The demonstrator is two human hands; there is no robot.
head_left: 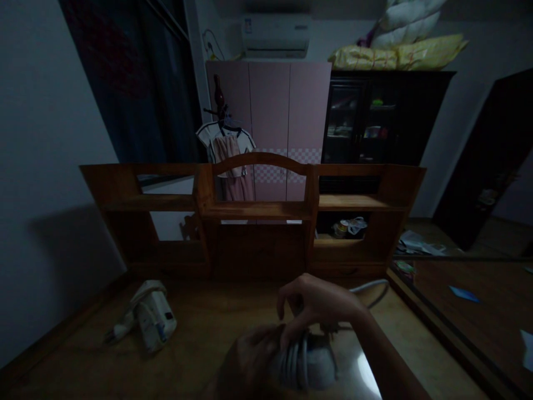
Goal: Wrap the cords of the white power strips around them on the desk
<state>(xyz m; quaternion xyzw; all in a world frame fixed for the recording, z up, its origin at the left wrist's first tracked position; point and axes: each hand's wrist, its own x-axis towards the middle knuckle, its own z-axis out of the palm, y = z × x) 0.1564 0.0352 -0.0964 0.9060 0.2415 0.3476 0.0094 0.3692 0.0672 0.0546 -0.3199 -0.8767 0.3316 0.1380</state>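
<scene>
In dim light, my left hand (245, 361) sits low at the frame's bottom, fingers wrapped round a bundle of coiled white cable (297, 364). My right hand (312, 305) hovers over the bundle, fingers curled and pinching at the cable's top. A loose length of the same white cable (370, 289) runs off to the right behind my right wrist. Both hands are above a wooden desk top (208, 333). A white hair dryer (152, 316) lies on the desk to the left, apart from both hands.
A wooden shelf unit (254, 208) stands at the desk's back edge, with small items (350, 226) in its right cubby. Behind it are a pink wardrobe (270, 116), hanging clothes (227, 155) and a dark cabinet (375, 116). Floor with scattered papers (416, 244) lies to the right.
</scene>
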